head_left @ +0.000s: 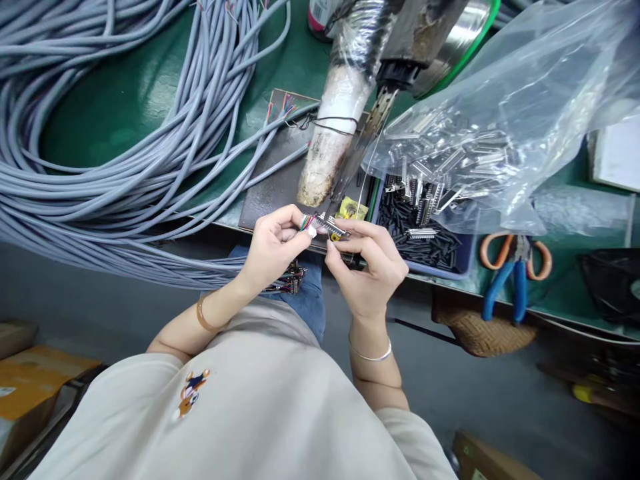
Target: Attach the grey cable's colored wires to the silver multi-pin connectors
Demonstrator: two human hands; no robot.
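My left hand (279, 241) pinches the end of a grey cable where coloured wires (308, 222) fan out. Between thumb and fingers of my right hand (371, 259) is a small metal pin connector (331, 227), close against those wires. Whether the wires touch its pins is too small to tell. Just above hang the tip of a soldering iron (345, 175) and a white, tape-wrapped tube (330, 143) with a scorched end. A thin strand of solder (361, 190) comes down near the connector. Behind my fingers lies a crumpled yellow piece (351, 209).
Grey cables (125, 177) cover the left of the green table. On the right, a blue tray (467, 257) holds black sleeves and connectors beneath a clear bag (500, 133) of metal connectors. Pliers (520, 250) and orange-handled scissors (495, 252) lie at the edge. Finished-looking cable ends (293, 279) rest on my lap.
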